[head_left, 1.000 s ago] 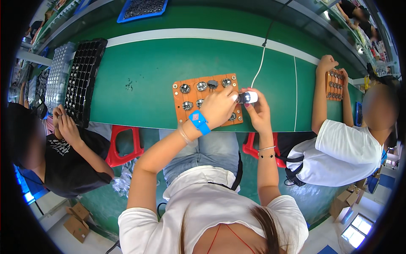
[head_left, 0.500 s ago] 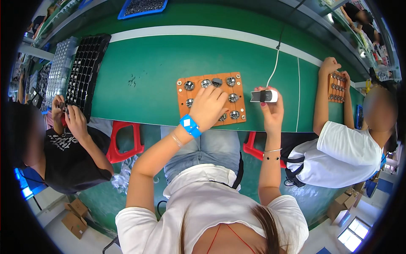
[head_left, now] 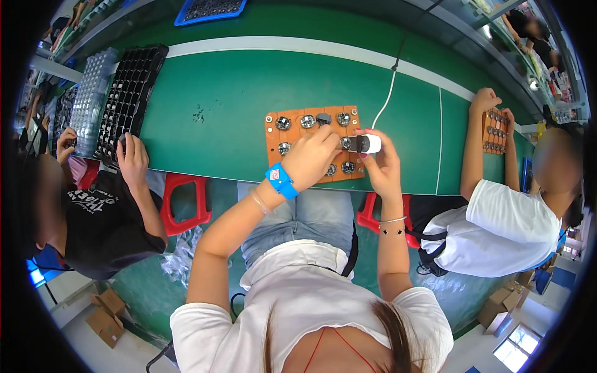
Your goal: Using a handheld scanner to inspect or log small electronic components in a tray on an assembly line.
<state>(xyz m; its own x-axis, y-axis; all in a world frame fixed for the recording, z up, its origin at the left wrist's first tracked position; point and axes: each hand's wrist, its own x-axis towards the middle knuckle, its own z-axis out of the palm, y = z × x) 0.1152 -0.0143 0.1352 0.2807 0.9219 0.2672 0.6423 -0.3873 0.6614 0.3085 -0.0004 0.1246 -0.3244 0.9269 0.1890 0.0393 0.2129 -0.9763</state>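
An orange-brown board [head_left: 273, 137] lies on the green table in front of me, holding several round, shiny dark parts [head_left: 343, 119] in its recesses. A dark flat piece [head_left: 323, 118] sits near its far edge. My left hand [head_left: 314, 152] reaches over the board's middle, its fingers bent together; whatever is between the fingertips is hidden. My right hand [head_left: 384, 163] grips a small white handheld tool with a black band [head_left: 371, 144]. The tool's dark end is over the right part of the board, close to a round part and my left fingertips.
A white cord [head_left: 387, 102] runs from the far side toward my right hand. Black trays [head_left: 134, 81] stand at left beside clear ones [head_left: 93, 87]. A blue tray [head_left: 210, 11] is at the far side. People sit on both sides, the right one with a similar board [head_left: 495, 130].
My right hand has brought the white tool leftward over the board, the cord following. The board has shifted slightly right, and my left hand stays over it. The left co-worker's hands have moved apart.
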